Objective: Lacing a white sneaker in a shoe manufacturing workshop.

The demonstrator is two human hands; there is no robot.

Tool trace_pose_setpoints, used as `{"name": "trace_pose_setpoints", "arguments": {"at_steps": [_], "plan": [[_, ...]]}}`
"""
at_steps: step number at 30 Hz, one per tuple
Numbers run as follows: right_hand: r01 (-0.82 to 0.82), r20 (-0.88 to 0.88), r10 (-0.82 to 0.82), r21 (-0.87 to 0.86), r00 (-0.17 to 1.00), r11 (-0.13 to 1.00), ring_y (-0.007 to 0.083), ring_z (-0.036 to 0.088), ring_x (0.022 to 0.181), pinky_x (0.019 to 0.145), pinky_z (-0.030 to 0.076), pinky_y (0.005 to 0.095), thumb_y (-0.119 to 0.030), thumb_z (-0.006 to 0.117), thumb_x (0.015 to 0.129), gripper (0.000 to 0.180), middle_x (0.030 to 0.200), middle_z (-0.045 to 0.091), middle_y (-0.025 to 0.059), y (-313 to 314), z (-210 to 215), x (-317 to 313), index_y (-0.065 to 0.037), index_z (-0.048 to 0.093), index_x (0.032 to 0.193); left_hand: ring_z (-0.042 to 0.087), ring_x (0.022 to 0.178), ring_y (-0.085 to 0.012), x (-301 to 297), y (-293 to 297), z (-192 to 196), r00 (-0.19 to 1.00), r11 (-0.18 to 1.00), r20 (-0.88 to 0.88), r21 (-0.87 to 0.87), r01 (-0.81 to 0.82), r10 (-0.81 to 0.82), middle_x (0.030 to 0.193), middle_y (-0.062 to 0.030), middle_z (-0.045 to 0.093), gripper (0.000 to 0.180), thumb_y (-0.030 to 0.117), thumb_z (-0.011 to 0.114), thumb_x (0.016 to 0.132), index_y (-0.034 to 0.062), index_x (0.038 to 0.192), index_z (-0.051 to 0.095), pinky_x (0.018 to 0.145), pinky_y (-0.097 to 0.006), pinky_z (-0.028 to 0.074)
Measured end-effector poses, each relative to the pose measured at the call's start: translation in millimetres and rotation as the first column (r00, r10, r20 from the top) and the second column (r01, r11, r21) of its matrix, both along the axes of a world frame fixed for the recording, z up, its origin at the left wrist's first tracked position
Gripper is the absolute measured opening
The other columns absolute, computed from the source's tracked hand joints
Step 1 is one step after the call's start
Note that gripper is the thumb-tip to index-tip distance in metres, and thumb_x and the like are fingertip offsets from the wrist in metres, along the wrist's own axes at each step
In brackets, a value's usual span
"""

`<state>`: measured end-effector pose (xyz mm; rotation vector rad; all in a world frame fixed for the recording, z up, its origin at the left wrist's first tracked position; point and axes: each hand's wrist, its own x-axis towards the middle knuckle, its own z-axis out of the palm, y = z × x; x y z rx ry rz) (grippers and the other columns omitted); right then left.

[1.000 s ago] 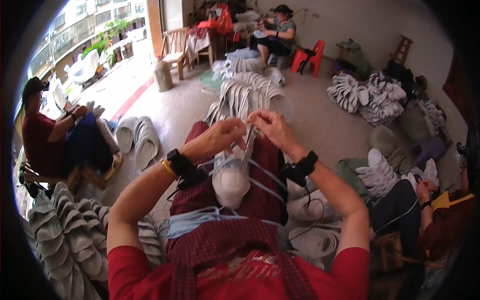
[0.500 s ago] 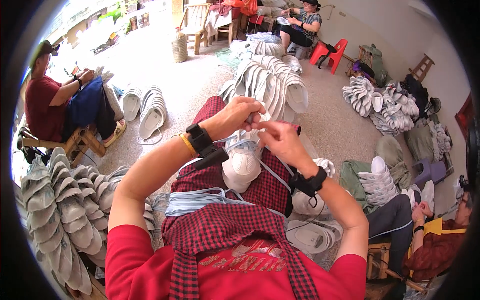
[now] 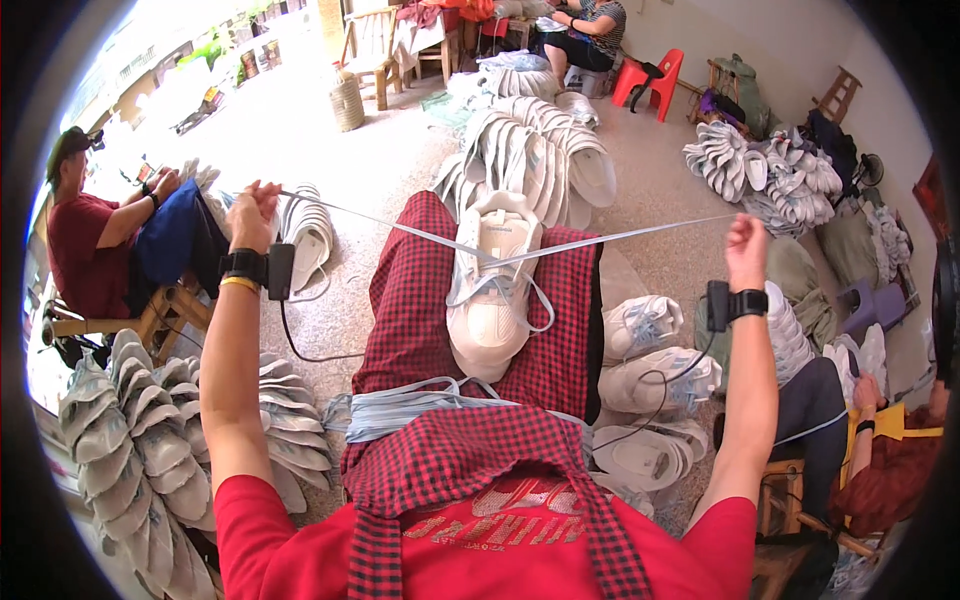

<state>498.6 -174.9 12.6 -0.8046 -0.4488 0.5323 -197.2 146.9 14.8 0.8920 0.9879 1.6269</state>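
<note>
A white sneaker (image 3: pixel 490 335) rests between my thighs on the red-and-black checked apron, its toe toward me. From its eyelets a pale blue shoelace (image 3: pixel 620 236) runs out to both sides, pulled taut. My left hand (image 3: pixel 256 208), far out to the left, is closed on one end of the lace. My right hand (image 3: pixel 746 245), out to the right, pinches the other end. A slack loop of lace hangs over the shoe's right side. Across my lap lies a bundle of pale blue laces (image 3: pixel 410 410).
Shoe uppers are piled at my left (image 3: pixel 140 440) and in rows ahead (image 3: pixel 520 150). White shoes (image 3: pixel 655 375) sit by my right knee. Co-workers sit at left (image 3: pixel 90 220), far back (image 3: pixel 590 35) and right (image 3: pixel 890 460). A red plastic chair (image 3: pixel 655 85) stands behind.
My hands have moved from close together above the shoe to wide apart, drawing the lace tight. The whole sneaker now shows, with lace across its front.
</note>
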Motion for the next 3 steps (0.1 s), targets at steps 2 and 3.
{"name": "trace_pose_setpoints", "arguments": {"at_steps": [2,3], "plan": [[0.138,0.026,-0.136,-0.124,0.990,0.983,0.0087,0.061,0.068,0.049,0.044,0.0183,-0.017,0.061,0.095,0.010,0.089,0.069,0.0076,-5,-8,35,-0.007,0.063,0.094,0.071,0.096,-0.0282,0,13,1,0.996,0.997,-0.046,0.024,-0.075,0.076,0.105,-0.0199,0.069,0.037,0.011,0.040,0.099,-0.0050,0.131,0.049,0.074,-0.026,0.057],[0.103,0.099,-0.091,-0.116,0.991,0.988,0.0087,0.061,0.068,0.049,0.044,0.0183,-0.017,0.061,0.095,0.010,0.089,0.069,0.0076,-6,-14,47,-0.007,0.063,0.094,0.069,0.103,-0.0315,7,15,-4,0.976,0.998,-0.210,0.016,0.057,-0.052,0.120,-0.0221,0.066,0.047,0.022,0.043,0.102,-0.0052,0.140,0.043,0.080,-0.030,0.058]]}}
